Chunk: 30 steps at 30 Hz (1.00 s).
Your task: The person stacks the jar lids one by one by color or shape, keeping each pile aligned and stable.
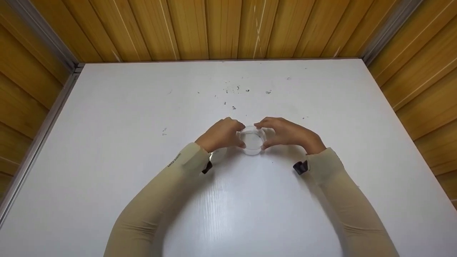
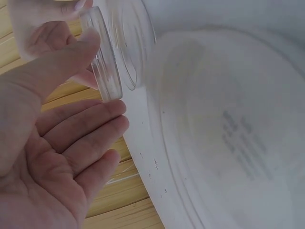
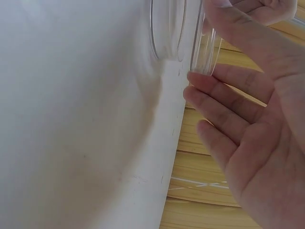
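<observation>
Both hands hold a clear, shallow round lid [image 2: 106,62] from opposite sides, above a clear round container [image 2: 138,43] on the table. In the head view my left hand [image 1: 223,134] is at the lid's left edge, thumb nearer me and fingers on the far side. My right hand [image 1: 284,131] pinches the right edge the same way. A gap shows between lid and container in the right wrist view, where the container [image 3: 167,33] stands upright. The other fingers of each hand are spread loosely beneath the lid's edge.
A large, blurred, translucent round thing with dark print [image 2: 248,138] is close to the left wrist camera. Small dark marks [image 1: 234,107] dot the white table [image 1: 125,107] beyond the hands. Wood-panelled walls [image 1: 221,28] rise at its back and sides.
</observation>
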{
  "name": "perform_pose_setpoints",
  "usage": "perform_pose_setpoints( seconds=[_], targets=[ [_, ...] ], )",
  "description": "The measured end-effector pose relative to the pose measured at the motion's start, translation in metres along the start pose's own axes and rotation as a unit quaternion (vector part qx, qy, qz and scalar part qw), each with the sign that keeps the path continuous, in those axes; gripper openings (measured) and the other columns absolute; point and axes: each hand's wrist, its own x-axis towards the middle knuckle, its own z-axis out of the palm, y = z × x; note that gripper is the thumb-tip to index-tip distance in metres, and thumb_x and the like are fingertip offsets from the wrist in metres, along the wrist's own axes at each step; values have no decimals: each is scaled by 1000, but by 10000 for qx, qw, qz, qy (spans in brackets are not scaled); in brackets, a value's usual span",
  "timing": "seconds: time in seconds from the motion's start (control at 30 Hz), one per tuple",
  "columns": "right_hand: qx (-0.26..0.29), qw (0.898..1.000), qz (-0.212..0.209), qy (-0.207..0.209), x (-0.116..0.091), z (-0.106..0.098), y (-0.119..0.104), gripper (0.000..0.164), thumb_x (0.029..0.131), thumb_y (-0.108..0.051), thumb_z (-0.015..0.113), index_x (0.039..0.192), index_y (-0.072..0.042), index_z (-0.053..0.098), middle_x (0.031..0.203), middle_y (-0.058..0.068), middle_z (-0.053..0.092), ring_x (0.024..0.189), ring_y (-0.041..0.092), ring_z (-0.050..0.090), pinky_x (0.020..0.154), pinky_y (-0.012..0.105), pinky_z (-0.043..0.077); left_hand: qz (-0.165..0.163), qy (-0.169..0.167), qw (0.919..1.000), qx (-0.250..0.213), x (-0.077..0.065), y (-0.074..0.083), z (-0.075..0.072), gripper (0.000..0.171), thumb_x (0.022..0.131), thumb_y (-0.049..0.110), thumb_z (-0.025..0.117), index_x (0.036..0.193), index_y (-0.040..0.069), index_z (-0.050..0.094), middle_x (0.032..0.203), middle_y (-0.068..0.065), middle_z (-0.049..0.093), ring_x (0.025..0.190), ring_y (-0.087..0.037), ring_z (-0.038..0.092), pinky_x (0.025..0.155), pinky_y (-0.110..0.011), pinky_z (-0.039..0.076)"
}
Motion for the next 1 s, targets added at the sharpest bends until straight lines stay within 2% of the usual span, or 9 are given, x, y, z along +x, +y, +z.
perform_pose_setpoints(
  seconds=[0.2, 0.43, 0.63, 0.87, 1.0],
  targets=[
    [-57, 10000, -62, -3, -3, 3, -1, 70, 73, -26, 84, 134, -4, 55, 131, 8, 58, 123, 26, 52, 107, 45, 40, 50, -15, 9999, 107, -1, 1, 3, 37, 74, 17, 82, 107, 4, 72, 92, -4, 71, 78, -16, 50, 69, -28, 38],
    [-60, 9997, -233, 76, -5, 6, 0, 70, 72, -25, 84, 133, -3, 56, 129, 9, 59, 121, 26, 54, 105, 45, 42, 6, -76, 10000, 46, -3, 1, 4, 28, 74, 16, 82, 98, 5, 73, 82, -3, 69, 74, -15, 46, 66, -27, 36],
    [-92, 9997, -205, 23, -5, 8, 0, 71, 73, -27, 84, 134, -5, 55, 128, 7, 58, 120, 24, 54, 105, 44, 42, -59, -81, 9999, -21, -4, 0, 6, 32, 73, 15, 82, 103, 6, 73, 91, -2, 72, 78, -16, 50, 69, -28, 40],
    [-162, 9996, -228, 42, -5, 9, -1, 71, 73, -27, 84, 134, -4, 55, 128, 8, 58, 119, 25, 54, 105, 44, 42, -6, -25, 10000, 81, -5, 0, 6, 31, 73, 16, 82, 100, 4, 73, 84, -3, 70, 78, -16, 49, 68, -28, 38],
    [-183, 9997, -182, 16, -5, 10, -1, 72, 74, -28, 83, 135, -5, 54, 129, 8, 57, 119, 24, 54, 104, 43, 42, -10, -37, 10000, 89, -5, -1, 6, 32, 73, 15, 82, 102, 4, 72, 86, -4, 71, 79, -17, 51, 69, -29, 40]
  ],
)
